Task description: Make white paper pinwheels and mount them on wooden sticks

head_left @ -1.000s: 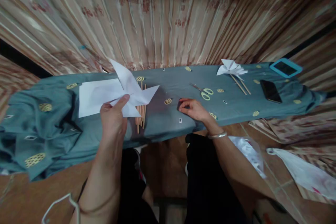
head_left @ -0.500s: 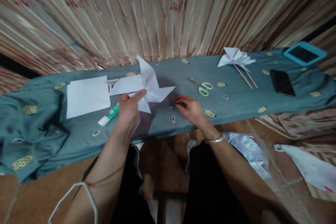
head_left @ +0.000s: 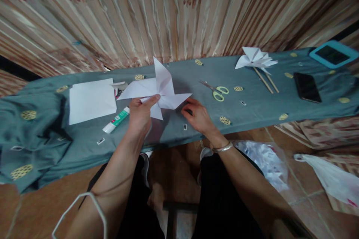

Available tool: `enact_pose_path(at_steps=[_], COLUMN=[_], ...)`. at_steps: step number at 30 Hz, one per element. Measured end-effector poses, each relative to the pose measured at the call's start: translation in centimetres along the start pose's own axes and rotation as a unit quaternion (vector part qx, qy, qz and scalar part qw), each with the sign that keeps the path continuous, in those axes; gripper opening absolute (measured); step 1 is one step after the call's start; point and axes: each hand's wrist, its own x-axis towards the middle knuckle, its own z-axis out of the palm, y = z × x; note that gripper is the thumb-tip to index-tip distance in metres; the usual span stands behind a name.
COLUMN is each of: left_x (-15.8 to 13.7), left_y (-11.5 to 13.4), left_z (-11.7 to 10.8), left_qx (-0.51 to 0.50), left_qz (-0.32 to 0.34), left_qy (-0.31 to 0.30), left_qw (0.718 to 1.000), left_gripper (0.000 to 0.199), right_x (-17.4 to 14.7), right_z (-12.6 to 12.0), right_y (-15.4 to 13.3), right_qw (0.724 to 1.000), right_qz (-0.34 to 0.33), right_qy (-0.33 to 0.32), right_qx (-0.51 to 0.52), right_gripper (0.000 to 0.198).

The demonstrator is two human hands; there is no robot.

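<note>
A white paper pinwheel (head_left: pixel 165 82) with folded blades is held above the cloth in my left hand (head_left: pixel 140 114). The thumb presses at its centre, and no stick shows on it. My right hand (head_left: pixel 198 115) is at the cloth just below the pinwheel's right blade tip, thumb and forefinger pinched together. Whatever lies between those fingertips is too small or hidden to make out. Green-handled scissors (head_left: pixel 220 92) lie to the right of this hand. Left of my left hand is a green and white glue tube (head_left: pixel 116 120).
White paper sheets (head_left: pixel 92 101) lie at the left on the patterned green cloth (head_left: pixel 174 136). Toward the right are finished pinwheels (head_left: pixel 255 59) on wooden sticks, a black phone (head_left: pixel 307 87) and a blue-framed tablet (head_left: pixel 333 54). A curtain (head_left: pixel 179 15) hangs behind; plastic bags (head_left: pixel 263 160) lie on the floor.
My right hand has moved slightly left, over the spot where a small object lay on the cloth; that object no longer shows. The pinwheel has shifted slightly right with my left hand.
</note>
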Motion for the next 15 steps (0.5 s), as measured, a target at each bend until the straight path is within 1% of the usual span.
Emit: enact_pose_path(at_steps=[4, 8, 12, 15], left_x=[0.0, 0.1, -0.1, -0.3], left_y=[0.0, 0.2, 0.3, 0.3], left_z=[-0.2, -0.5, -0.6, -0.5], left_qx=[0.003, -0.005, -0.010, -0.015], left_qz=[-0.004, -0.005, -0.012, -0.012], left_qy=[0.006, 0.015, 0.006, 0.000], left_qw=[1.000, 1.000, 1.000, 1.000], left_gripper=[0.021, 0.022, 0.021, 0.022], right_x=[0.7, 1.1, 0.6, 0.0], right_z=[-0.4, -1.0, -1.8, -2.0], right_y=[0.9, 1.8, 1.4, 0.5], right_qw=[0.999, 0.998, 0.996, 0.997], right_qz=[0.035, 0.047, 0.033, 0.037], right_qy=[0.000, 0.039, 0.083, 0.070], right_qx=[0.009, -0.002, 0.000, -0.005], right_gripper=[0.010, 0.020, 0.022, 0.021])
